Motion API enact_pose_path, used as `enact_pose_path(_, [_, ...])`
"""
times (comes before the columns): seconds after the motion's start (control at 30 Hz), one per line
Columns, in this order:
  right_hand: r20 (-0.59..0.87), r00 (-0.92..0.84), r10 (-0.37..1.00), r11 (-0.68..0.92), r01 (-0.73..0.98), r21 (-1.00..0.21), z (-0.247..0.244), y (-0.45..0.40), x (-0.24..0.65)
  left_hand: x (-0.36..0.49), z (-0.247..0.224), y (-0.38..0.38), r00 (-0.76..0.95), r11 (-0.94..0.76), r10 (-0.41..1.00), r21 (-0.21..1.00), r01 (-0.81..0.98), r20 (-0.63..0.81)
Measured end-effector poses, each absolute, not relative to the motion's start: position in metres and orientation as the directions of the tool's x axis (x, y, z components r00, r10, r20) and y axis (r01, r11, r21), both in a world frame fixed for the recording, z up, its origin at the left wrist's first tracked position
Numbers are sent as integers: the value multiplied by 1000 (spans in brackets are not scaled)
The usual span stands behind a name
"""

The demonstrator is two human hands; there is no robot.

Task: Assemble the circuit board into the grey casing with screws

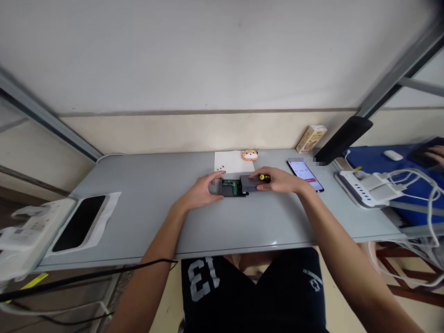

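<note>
My left hand (203, 190) grips the left end of an opened black electronic device casing (227, 190), thumb at the near edge and fingers at the far edge. Inside the casing a green circuit board (235, 187) is exposed. My right hand (277, 180) has its fingers around a dark grey cover (247, 183) at the casing's right end; whether the two parts are joined there I cannot tell. A yellow-and-black screwdriver handle (265, 177) pokes out between the right fingers, its shaft hidden. Just behind, several tiny dark screws (220, 168) lie on white paper (229, 159).
An orange-and-white animal-shaped case (249, 155) sits on the paper. To the right are a lit phone (305, 175), a small carton (311, 138) and a power strip (360, 189) with cables. A dark phone (79, 223) lies left. Another person's hand (436, 155) shows far right.
</note>
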State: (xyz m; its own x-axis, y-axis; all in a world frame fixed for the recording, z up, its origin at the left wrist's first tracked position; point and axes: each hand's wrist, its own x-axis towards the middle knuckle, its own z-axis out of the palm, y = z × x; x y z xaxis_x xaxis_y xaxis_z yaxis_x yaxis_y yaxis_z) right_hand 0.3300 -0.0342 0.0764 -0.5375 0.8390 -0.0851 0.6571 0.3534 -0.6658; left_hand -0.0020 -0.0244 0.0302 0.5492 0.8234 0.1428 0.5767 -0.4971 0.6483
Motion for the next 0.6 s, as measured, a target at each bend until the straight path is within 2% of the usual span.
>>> enact_pose_path(0.2, [-31, -527, 849, 374, 642, -670, 63, -47, 308, 1, 25, -25, 505, -460, 854, 636, 620, 125])
enact_pose_path(0.5, [8, -550, 835, 458, 687, -564, 56, -41, 282, 8, 25, -26, 482, -437, 868, 639, 632, 117])
enact_pose_path(0.6, [48, -579, 814, 494, 646, -583, 59, -36, 281, 8, 22, -25, 473, -420, 875, 653, 631, 105])
